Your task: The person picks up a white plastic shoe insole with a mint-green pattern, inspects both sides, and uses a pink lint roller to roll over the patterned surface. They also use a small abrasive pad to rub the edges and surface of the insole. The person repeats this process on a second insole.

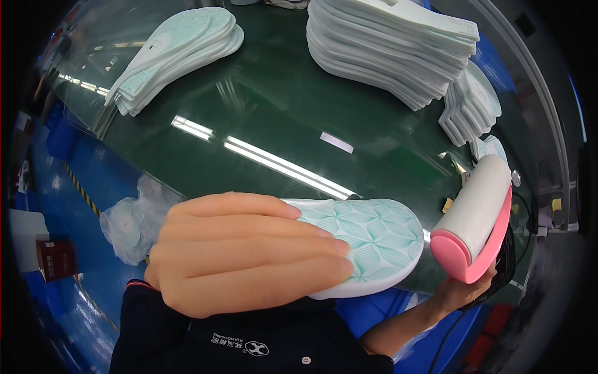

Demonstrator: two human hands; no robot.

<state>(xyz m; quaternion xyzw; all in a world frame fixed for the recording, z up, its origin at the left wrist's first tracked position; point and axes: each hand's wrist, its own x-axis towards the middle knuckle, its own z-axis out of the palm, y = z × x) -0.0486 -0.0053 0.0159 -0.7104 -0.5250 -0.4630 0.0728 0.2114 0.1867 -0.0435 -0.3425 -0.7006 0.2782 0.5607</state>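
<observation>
My left hand [249, 252] lies across one end of a white shoe sole [380, 234] with a pale green flower-like pattern on top. Its fingers are stretched and pressed together over the sole; the thumb is hidden, and so is the end of the sole beneath the hand. At the right, my right hand [470, 290] is closed on a lint roller [476, 209] with a fat white cylinder and a pink end and frame. The roller is tilted and apart from the sole, and it hides most of my right fingers.
On the glossy dark green table [261, 112] stand a short stack of soles [180, 53] at far left and a tall stack [386, 47] at far right. A smaller stack [470, 103] leans beside it. A plastic bag [134, 221] hangs by the left edge. A pale strip [337, 142] lies mid-table.
</observation>
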